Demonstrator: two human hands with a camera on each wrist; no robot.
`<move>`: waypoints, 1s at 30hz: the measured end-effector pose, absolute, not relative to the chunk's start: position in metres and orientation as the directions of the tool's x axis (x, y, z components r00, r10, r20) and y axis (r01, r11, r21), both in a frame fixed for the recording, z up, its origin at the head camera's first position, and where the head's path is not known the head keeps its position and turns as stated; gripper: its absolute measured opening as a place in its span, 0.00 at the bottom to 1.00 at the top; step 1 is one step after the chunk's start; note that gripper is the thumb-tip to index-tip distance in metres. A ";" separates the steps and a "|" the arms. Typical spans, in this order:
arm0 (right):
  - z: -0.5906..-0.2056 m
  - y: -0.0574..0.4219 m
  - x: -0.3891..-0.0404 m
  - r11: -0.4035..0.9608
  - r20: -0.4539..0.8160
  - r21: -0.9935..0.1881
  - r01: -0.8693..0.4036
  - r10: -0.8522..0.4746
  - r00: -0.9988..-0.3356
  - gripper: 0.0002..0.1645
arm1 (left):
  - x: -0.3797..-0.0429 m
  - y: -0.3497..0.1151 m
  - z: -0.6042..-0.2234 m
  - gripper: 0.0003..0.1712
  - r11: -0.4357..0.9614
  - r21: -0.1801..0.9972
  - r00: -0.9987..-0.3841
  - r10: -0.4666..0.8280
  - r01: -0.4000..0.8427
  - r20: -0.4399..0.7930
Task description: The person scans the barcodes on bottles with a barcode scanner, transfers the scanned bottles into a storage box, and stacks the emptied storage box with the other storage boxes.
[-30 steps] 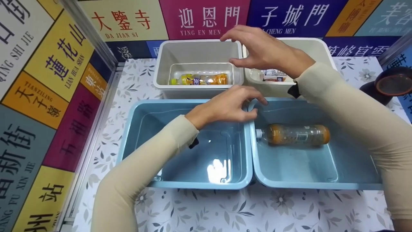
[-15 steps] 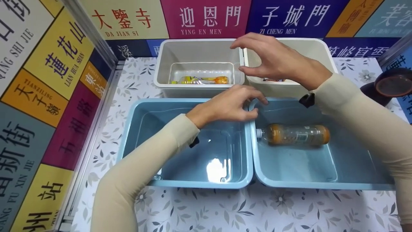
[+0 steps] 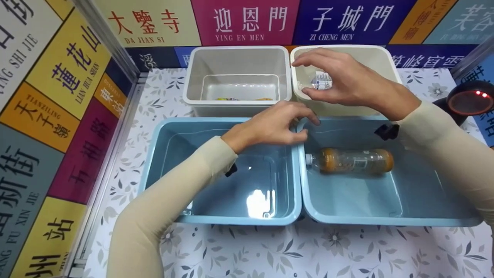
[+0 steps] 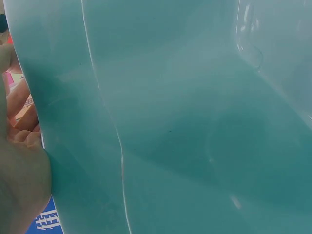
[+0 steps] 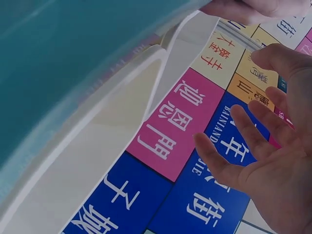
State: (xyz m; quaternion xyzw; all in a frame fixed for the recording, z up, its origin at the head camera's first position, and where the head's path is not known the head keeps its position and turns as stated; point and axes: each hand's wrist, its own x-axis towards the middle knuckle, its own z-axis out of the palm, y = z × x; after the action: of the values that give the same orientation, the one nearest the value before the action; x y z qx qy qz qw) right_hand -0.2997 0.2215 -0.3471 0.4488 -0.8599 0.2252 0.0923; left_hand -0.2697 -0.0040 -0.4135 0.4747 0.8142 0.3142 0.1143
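My left hand point(image 3: 274, 123) hovers over the inner rims where the two blue bins meet, fingers loosely bent and nothing in them. In the left wrist view its palm point(image 4: 24, 180) shows beside the blue bin wall. My right hand point(image 3: 343, 81) is spread above the cream bin point(image 3: 391, 73), thumb and fingers apart. The right wrist view shows that palm point(image 5: 273, 170) bare. Past its thumb, inside the cream bin, appears a clear item with a printed barcode label point(image 3: 323, 80). A clear bottle with orange ends point(image 3: 357, 160) lies in the right blue bin point(image 3: 386, 222).
The grey bin point(image 3: 235, 102) stands behind the left blue bin point(image 3: 231, 221); a sliver of a yellow and orange item point(image 3: 266, 99) shows over its front rim. A black stand device point(image 3: 469, 102) with red lights is at right. Printed panels point(image 3: 247, 23) wall the back.
My right hand has moved right and toward me, over the cream bin. The yellow and orange item has shifted down behind the grey bin's front rim. Red lights came on. My left hand stayed put.
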 end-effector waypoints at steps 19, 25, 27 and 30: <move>-0.355 0.241 -0.276 0.507 0.344 -0.324 -0.799 -0.723 -0.598 0.41 | -0.270 -0.003 -0.413 0.23 0.349 0.640 -0.521 0.848 0.684 0.095; -0.358 0.247 -0.271 0.477 0.364 -0.311 -0.822 -0.739 -0.567 0.40 | -0.271 -0.004 -0.415 0.23 0.335 0.636 -0.517 0.848 0.695 0.118; -0.359 0.250 -0.269 0.483 0.361 -0.309 -0.819 -0.737 -0.571 0.40 | -0.271 -0.004 -0.415 0.23 0.337 0.637 -0.519 0.847 0.693 0.117; -0.360 0.256 -0.264 0.499 0.352 -0.316 -0.807 -0.728 -0.588 0.41 | -0.271 -0.003 -0.414 0.23 0.334 0.639 -0.516 0.849 0.693 0.116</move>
State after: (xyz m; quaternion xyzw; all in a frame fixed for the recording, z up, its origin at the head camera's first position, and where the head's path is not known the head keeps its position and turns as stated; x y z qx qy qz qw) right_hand -0.2640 0.2556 -0.3604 0.4456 -0.8613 0.2284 0.0863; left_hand -0.2707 -0.0033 -0.4139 0.4773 0.8077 0.3247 0.1199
